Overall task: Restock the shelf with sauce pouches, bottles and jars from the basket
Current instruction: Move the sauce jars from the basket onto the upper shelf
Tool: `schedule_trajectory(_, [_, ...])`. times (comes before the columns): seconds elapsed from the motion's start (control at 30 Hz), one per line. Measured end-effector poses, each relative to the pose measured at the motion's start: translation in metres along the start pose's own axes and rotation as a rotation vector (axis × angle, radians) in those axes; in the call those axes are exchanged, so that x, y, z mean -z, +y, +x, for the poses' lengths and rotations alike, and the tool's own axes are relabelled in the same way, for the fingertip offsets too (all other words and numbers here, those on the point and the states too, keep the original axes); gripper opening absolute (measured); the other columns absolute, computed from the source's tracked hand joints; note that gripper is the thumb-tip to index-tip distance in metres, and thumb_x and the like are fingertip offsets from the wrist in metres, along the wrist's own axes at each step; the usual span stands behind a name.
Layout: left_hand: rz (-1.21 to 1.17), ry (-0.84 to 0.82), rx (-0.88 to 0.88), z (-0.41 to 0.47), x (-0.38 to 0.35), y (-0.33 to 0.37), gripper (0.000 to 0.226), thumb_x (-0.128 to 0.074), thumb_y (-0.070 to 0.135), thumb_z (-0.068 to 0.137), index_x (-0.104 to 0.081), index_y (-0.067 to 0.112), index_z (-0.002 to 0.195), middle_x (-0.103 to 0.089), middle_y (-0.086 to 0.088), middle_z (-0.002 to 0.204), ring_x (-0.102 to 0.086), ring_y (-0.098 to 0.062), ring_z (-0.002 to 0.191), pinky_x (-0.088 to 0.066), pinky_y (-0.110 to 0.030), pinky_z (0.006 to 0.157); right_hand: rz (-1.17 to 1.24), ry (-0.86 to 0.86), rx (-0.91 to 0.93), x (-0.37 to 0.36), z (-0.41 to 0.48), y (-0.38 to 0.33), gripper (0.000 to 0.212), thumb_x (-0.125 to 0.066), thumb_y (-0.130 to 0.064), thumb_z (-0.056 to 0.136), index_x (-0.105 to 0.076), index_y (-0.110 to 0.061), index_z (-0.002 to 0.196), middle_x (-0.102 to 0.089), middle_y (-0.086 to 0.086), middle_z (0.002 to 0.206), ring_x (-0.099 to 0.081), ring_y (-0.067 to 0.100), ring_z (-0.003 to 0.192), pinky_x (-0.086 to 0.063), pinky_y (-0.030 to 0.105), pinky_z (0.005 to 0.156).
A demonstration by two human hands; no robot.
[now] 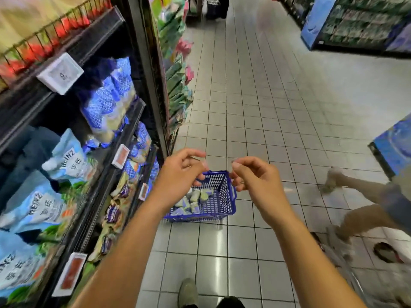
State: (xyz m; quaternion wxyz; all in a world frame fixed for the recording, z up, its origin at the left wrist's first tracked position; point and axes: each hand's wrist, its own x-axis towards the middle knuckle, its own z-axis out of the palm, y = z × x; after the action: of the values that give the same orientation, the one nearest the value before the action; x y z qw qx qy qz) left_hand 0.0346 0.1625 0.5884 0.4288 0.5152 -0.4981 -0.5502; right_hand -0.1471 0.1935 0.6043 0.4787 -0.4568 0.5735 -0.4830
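Observation:
A blue plastic basket [222,196] stands on the tiled floor in front of me, with several pale sauce pouches [193,200] lying in its left half. My left hand [180,172] and my right hand [253,176] hover side by side above the basket, fingers loosely curled, holding nothing. The shelf [115,138] runs along my left. It carries light blue Heinz pouches [66,158], blue and white pouches [109,101] and purple-labelled packs [113,213].
Price tags [121,156] hang on the shelf edges. Another person's legs [360,196] and a trolley [347,263] are close on the right. My shoe [188,292] is on the floor below. Blue display units [391,147] stand further right; the aisle floor stretches ahead.

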Motion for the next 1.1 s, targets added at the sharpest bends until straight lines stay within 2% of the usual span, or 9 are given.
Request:
schedule_trajectory(0.13, [0.011, -0.012, 0.04, 0.038, 0.003, -0.012, 0.019, -0.062, 0.004, 0.093, -0.066, 0.02, 0.102, -0.074, -0.011, 0.086, -0.066, -0.012, 0.068, -0.056, -0.024, 0.062, -0.021, 0.016, -0.058, 0.001, 0.034, 0.017, 0.005, -0.063, -0.01, 0.095, -0.067, -0.009, 0.092, -0.067, 0.003, 0.075, -0.06, 0.008, 0.062, -0.051, 0.023, 0.057])
schedule_trajectory(0.27, [0.038, -0.013, 0.083, 0.082, 0.003, -0.027, 0.02, -0.062, 0.006, 0.093, -0.067, 0.023, 0.103, -0.075, -0.009, 0.086, -0.067, -0.013, 0.07, -0.058, -0.024, 0.064, -0.035, 0.016, -0.103, 0.004, 0.075, 0.035, 0.005, -0.064, -0.011, 0.095, -0.068, -0.009, 0.091, -0.067, -0.005, 0.065, -0.059, 0.004, 0.056, -0.05, 0.02, 0.055])
schedule_trajectory(0.37, [0.062, -0.018, 0.105, 0.12, 0.003, -0.039, 0.019, -0.062, 0.009, 0.094, -0.067, 0.024, 0.105, -0.075, -0.01, 0.088, -0.068, -0.013, 0.072, -0.059, -0.025, 0.066, -0.039, 0.007, -0.138, 0.006, 0.114, 0.051, 0.005, -0.065, -0.012, 0.094, -0.068, -0.008, 0.092, -0.067, -0.001, 0.069, -0.058, 0.006, 0.057, -0.049, 0.02, 0.055])
schedule_trajectory(0.5, [0.048, 0.023, 0.188, 0.175, 0.003, -0.064, 0.017, -0.061, 0.009, 0.095, -0.066, 0.022, 0.104, -0.075, -0.007, 0.086, -0.068, -0.013, 0.071, -0.058, -0.025, 0.065, -0.08, -0.043, -0.187, 0.008, 0.171, 0.072, 0.006, -0.064, -0.016, 0.095, -0.069, -0.012, 0.092, -0.066, -0.008, 0.064, -0.059, 0.003, 0.058, -0.049, 0.018, 0.056])
schedule_trajectory(0.67, [0.051, 0.077, 0.305, 0.237, 0.007, -0.109, 0.014, -0.064, 0.017, 0.093, -0.067, 0.023, 0.105, -0.076, -0.001, 0.084, -0.068, -0.009, 0.07, -0.056, -0.022, 0.062, -0.091, -0.104, -0.287, 0.005, 0.238, 0.103, 0.012, -0.062, -0.014, 0.095, -0.068, -0.018, 0.086, -0.073, 0.003, 0.078, -0.066, 0.005, 0.064, -0.054, 0.018, 0.057])
schedule_trajectory(0.8, [0.022, 0.151, 0.406, 0.273, 0.008, -0.147, 0.021, -0.064, 0.03, 0.079, -0.067, 0.027, 0.099, -0.075, 0.001, 0.078, -0.068, -0.007, 0.065, -0.054, -0.021, 0.057, -0.125, -0.157, -0.343, 0.001, 0.28, 0.139, 0.014, -0.06, -0.005, 0.094, -0.069, -0.013, 0.086, -0.068, 0.004, 0.075, -0.061, 0.004, 0.062, -0.051, 0.019, 0.056])
schedule_trajectory(0.9, [0.006, 0.201, 0.475, 0.293, 0.012, -0.181, 0.017, -0.065, 0.028, 0.079, -0.068, 0.027, 0.095, -0.075, 0.002, 0.073, -0.067, -0.009, 0.061, -0.054, -0.022, 0.055, -0.173, -0.217, -0.391, -0.003, 0.301, 0.172, 0.017, -0.059, -0.007, 0.095, -0.07, -0.017, 0.086, -0.072, 0.013, 0.085, -0.066, 0.013, 0.071, -0.056, 0.023, 0.062])
schedule_trajectory(1.0, [0.02, 0.212, 0.53, 0.305, 0.015, -0.215, 0.01, -0.064, 0.017, 0.089, -0.067, 0.027, 0.092, -0.073, 0.005, 0.067, -0.066, -0.008, 0.057, -0.054, -0.022, 0.052, -0.199, -0.234, -0.447, -0.007, 0.315, 0.211, 0.012, -0.06, -0.009, 0.095, -0.071, -0.011, 0.09, -0.071, 0.018, 0.086, -0.064, 0.018, 0.072, -0.055, 0.027, 0.065])
schedule_trajectory(1.1, [0.032, 0.22, 0.597, 0.314, 0.017, -0.252, 0.013, -0.062, 0.012, 0.092, -0.066, 0.024, 0.09, -0.071, 0.005, 0.062, -0.063, -0.007, 0.052, -0.054, -0.022, 0.051, -0.218, -0.231, -0.526, -0.012, 0.324, 0.255, 0.012, -0.061, -0.011, 0.094, -0.07, -0.003, 0.093, -0.068, 0.005, 0.072, -0.061, 0.009, 0.063, -0.052, 0.023, 0.061])
